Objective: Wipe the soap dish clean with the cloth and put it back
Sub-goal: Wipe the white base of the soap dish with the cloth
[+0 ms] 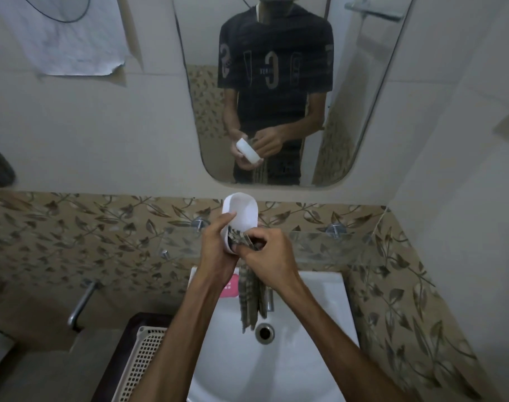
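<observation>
A white oval soap dish (243, 211) is held up above the sink, its hollow side facing me. My left hand (217, 250) grips its lower left edge, thumb on the rim. My right hand (272, 256) is closed on a brown checked cloth (252, 297), pressing a bunched part of it into the lower end of the dish. The rest of the cloth hangs down over the basin. A pink bar of soap (231, 287) lies on the sink's back ledge, partly hidden by my left wrist.
A white sink (320, 309) with a metal drain (264, 332) is below my hands. A glass shelf (320, 240) on metal pegs runs along the leaf-patterned tile. A mirror (349, 97) hangs above. A white perforated basket (143, 364) and a metal handle (80, 304) are at the left.
</observation>
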